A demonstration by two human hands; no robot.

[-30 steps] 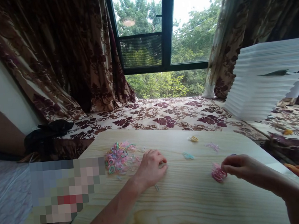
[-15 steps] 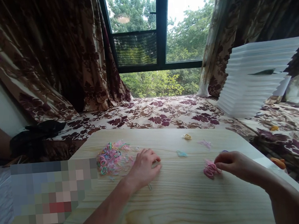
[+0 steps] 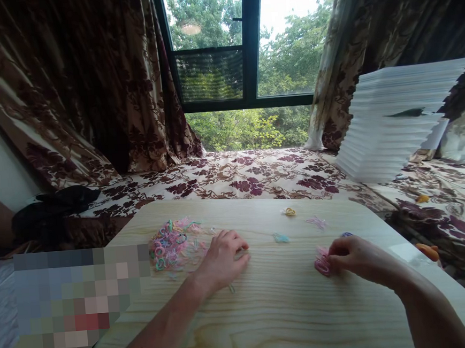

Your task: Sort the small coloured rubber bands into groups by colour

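Observation:
On the light wooden table (image 3: 267,310), my right hand (image 3: 355,255) has thumb and fingertips pinched at a small pile of pink hair ties (image 3: 322,263). A purple hair tie (image 3: 346,235) shows just behind that hand. My left hand (image 3: 225,257) rests with curled fingers near the table's middle; what lies inside them is hidden. Under its wrist a pale thin band (image 3: 232,289) pokes out. Left of it spreads a mixed heap of small coloured hair ties (image 3: 169,246). Between the hands lie light-blue hair ties (image 3: 280,237).
Yellow hair ties (image 3: 289,212) and pale lilac ones (image 3: 316,222) lie toward the far edge. Beyond is a flower-patterned window seat (image 3: 240,176) with a tall white paper stack (image 3: 393,124). An orange object (image 3: 427,252) sits right of the table.
My right hand has moved slightly left, its fingertips now over the pink hair ties. My left hand has stayed almost still.

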